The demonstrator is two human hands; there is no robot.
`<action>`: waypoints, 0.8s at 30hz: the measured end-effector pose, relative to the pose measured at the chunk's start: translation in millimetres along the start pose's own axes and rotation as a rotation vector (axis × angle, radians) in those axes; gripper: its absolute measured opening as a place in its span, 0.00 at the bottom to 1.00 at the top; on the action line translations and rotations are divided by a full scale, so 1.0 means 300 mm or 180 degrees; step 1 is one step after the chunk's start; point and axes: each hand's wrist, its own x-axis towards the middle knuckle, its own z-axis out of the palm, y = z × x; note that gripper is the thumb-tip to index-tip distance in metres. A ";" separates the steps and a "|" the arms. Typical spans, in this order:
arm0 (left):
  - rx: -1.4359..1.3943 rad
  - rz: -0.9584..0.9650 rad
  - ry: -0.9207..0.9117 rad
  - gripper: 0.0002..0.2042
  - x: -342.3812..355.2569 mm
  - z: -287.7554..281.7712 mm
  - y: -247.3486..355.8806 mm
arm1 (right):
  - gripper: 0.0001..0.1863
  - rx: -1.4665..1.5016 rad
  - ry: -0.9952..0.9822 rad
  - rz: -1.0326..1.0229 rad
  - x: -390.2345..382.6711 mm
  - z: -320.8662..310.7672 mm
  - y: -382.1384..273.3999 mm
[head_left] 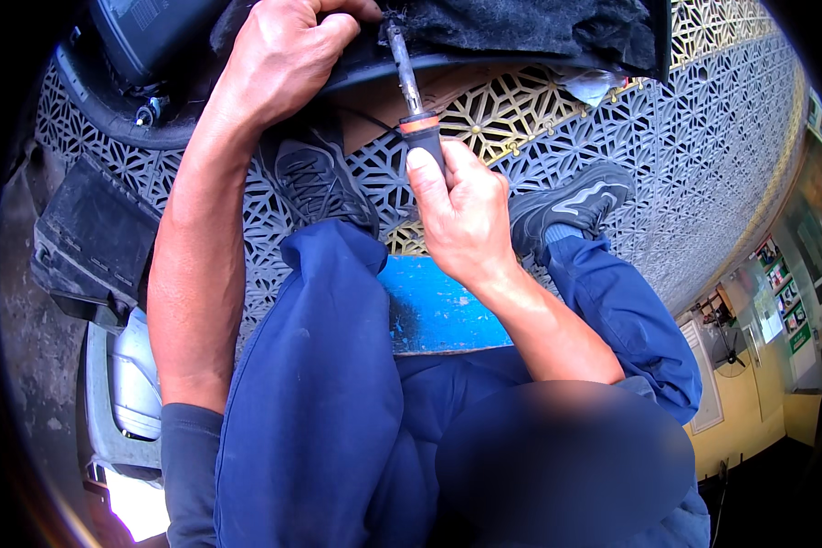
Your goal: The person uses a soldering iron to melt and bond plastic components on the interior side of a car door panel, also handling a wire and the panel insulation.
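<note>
My right hand (461,215) is wrapped round the black handle of a soldering iron (419,117), which has an orange collar and a metal shaft. Its shaft points up and away, and the tip meets the edge of a dark plastic part (521,41) at the top of the view. My left hand (288,55) is closed beside the tip, over the same part. Its index finger reaches toward the tip with the thumb curled below; what these fingers hold, if anything, is hidden. Frayed fibres show around the tip.
Between my legs is a blue wooden seat (443,306). My dark shoes (324,183) rest on grey and yellow lattice floor tiles (648,137). At left lie a black case (91,237) and a grey-white plastic item (132,384). A black container (160,36) stands upper left.
</note>
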 end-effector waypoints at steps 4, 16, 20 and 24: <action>0.0159 -0.0071 -0.0018 0.15 -0.004 0.007 0.023 | 0.13 0.0064 0.0016 0.0024 -0.004 -0.004 -0.002; 0.0152 -0.0077 -0.0052 0.15 -0.003 0.005 0.023 | 0.15 0.0017 0.0027 -0.0047 0.009 0.001 -0.005; 0.0200 -0.0290 -0.0172 0.14 -0.002 -0.009 0.030 | 0.15 0.0009 0.0017 -0.0026 0.012 -0.003 -0.014; 0.0216 -0.0349 -0.0172 0.14 0.001 -0.014 0.053 | 0.15 0.0030 0.0000 0.0004 0.014 -0.003 -0.019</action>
